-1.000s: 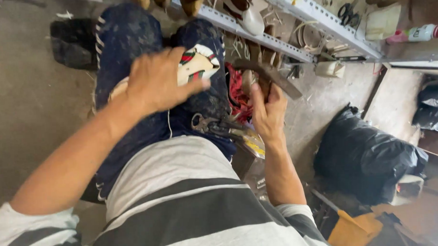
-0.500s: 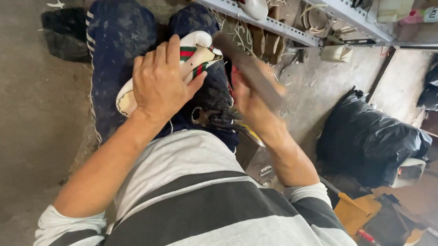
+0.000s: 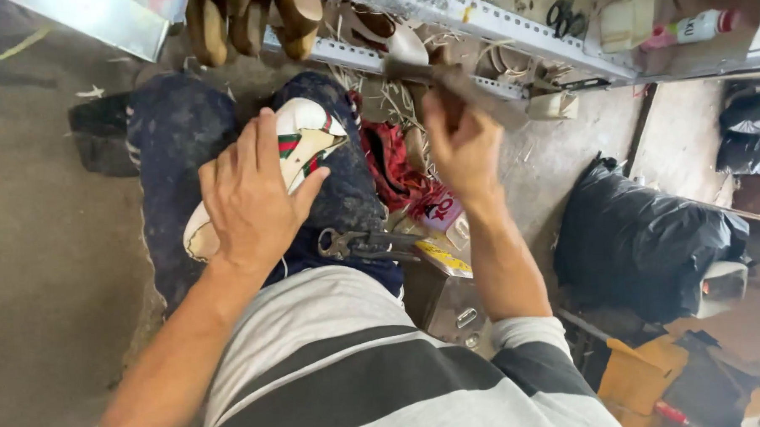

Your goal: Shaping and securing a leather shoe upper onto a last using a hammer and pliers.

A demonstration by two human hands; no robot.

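The white shoe with green and red stripes [image 3: 303, 145] lies across the person's lap on dark blue trousers [image 3: 175, 136], pinned under the left hand [image 3: 253, 197], its grip pressed flat on it. The right hand [image 3: 464, 143] is raised, its grip closed round a dark flat metal rasp [image 3: 460, 84]. A careless downstroke could catch the left fingers. Grey pincers [image 3: 364, 242] rest beside the thigh; a red-and-white packet [image 3: 439, 210] lies near, a black plastic bag [image 3: 642, 238] further right.

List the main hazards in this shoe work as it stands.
The right hand holds a flat rasp-like tool raised over the white shoe; a stroke could catch the left hand pressing on that shoe. The pincers lie loose on the lap and might slide off.
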